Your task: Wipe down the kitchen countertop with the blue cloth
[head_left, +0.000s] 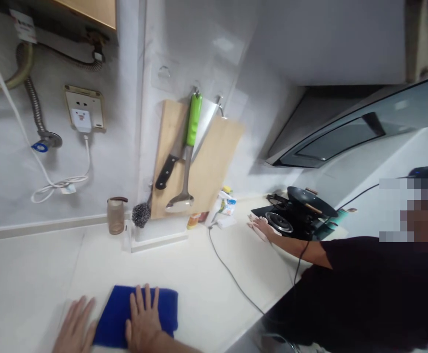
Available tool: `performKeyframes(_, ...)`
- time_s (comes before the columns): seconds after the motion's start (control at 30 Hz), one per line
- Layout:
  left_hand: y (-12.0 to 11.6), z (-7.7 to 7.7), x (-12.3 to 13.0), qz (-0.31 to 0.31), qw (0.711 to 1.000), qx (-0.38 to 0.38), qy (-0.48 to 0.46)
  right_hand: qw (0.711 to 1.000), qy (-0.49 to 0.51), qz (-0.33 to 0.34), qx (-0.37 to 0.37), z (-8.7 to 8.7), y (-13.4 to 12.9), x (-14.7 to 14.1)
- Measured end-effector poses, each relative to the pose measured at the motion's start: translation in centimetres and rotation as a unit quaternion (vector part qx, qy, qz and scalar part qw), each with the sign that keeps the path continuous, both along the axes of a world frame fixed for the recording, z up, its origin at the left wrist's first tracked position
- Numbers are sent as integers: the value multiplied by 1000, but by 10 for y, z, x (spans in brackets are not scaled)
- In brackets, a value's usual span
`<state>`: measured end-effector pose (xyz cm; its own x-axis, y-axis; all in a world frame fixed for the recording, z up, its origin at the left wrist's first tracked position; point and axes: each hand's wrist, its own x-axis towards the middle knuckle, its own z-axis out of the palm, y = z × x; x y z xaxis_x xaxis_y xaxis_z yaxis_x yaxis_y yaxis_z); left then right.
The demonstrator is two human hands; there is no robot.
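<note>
A folded blue cloth (113, 314) lies flat on the white countertop (214, 289). My right hand (145, 314) rests palm down on it, fingers stretched out and spread. Just left of the cloth is my left hand (74, 326), flat near the counter with its fingers extended; its thumb is close to the cloth's edge, and I cannot tell whether it touches. Part of the left hand is cut off by the lower frame edge.
At right a person in a dark shirt (361, 284) presses a pale cloth (261, 235) beside the stove (298, 223), which carries a wok (307, 200). A cutting board (214, 162), knife (166, 171) and ladle (186, 196) hang behind. A brown cup (116, 218) and a cable (232, 274) are nearby.
</note>
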<state>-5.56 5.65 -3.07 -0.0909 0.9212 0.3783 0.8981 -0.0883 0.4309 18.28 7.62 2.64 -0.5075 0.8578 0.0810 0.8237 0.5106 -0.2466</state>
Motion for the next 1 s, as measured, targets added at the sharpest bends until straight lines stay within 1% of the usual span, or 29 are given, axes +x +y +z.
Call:
performKeyframes(0.03, 9, 4, 15, -27, 1000, 2, -2, 999, 0, 34, 2, 5, -5, 3)
performKeyframes(0.1, 24, 8, 39, -50, 999, 4, -3, 997, 7, 79, -2, 12, -12, 14)
performKeyframes(0.17, 33, 8, 50, -46, 999, 9, 2, 995, 26, 95, 7, 11, -17, 28)
performKeyframes(0.2, 35, 7, 52, -42, 999, 14, 3, 995, 40, 93, 24, 6, -20, 37)
performKeyframes(0.27, 36, 8, 51, -30, 999, 25, 1, 992, 75, 69, 76, -11, -26, 58)
performKeyframes(0.33, 35, 13, 50, -19, 999, 24, -11, 986, 104, 24, 129, -32, -34, 85)
performKeyframes(0.43, 34, 25, 54, -8, 999, 22, -41, 977, 117, -56, 168, -61, -45, 132)
performKeyframes(0.53, 32, 33, 61, -33, 997, 31, -64, 970, 110, -121, 181, -82, -55, 171)
performKeyframes(0.63, 30, 33, 65, -70, 994, 22, -85, 959, 106, -164, 205, -100, -61, 187)
performKeyframes(0.7, 28, 30, 62, -71, 993, 18, -95, 956, 97, -166, 219, -109, -64, 188)
performKeyframes(0.8, 25, 29, 49, -56, 995, 17, -86, 959, 85, -158, 219, -115, -65, 185)
performKeyframes(0.9, 20, 34, 26, -40, 996, 7, -74, 960, 86, -166, 209, -116, -66, 184)
performKeyframes(1.0, 16, 43, -6, 0, 996, -25, -83, 961, 87, -167, 205, -117, -66, 187)
